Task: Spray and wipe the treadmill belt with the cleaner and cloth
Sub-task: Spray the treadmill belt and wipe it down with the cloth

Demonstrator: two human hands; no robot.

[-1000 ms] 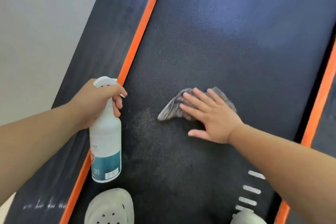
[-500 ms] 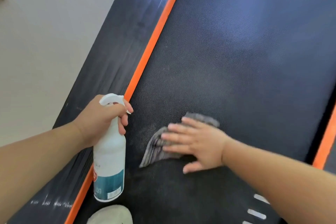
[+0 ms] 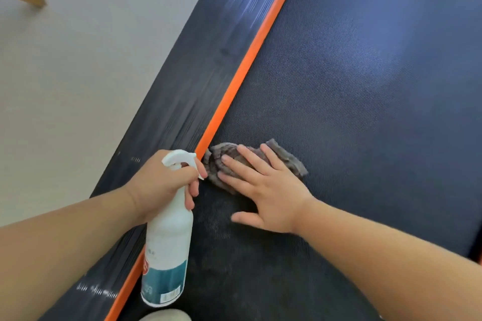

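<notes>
right hand (image 3: 263, 190): fingers spread, pressed cloth (image 3: 285, 160) flat on belt (image 3: 352, 86) against orange strip (image 3: 250, 55) | left hand (image 3: 159, 185): fingers clamped round spray bottle (image 3: 167, 247) over strip | risk: bunched cloth could skip, leaving residue streaks

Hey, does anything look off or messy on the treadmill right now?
Nothing spilled or damaged. The gray cloth is bunched up, not flat, under the right hand against the orange strip, and the belt shows a dull, hazy patch near that hand's thumb.
</notes>
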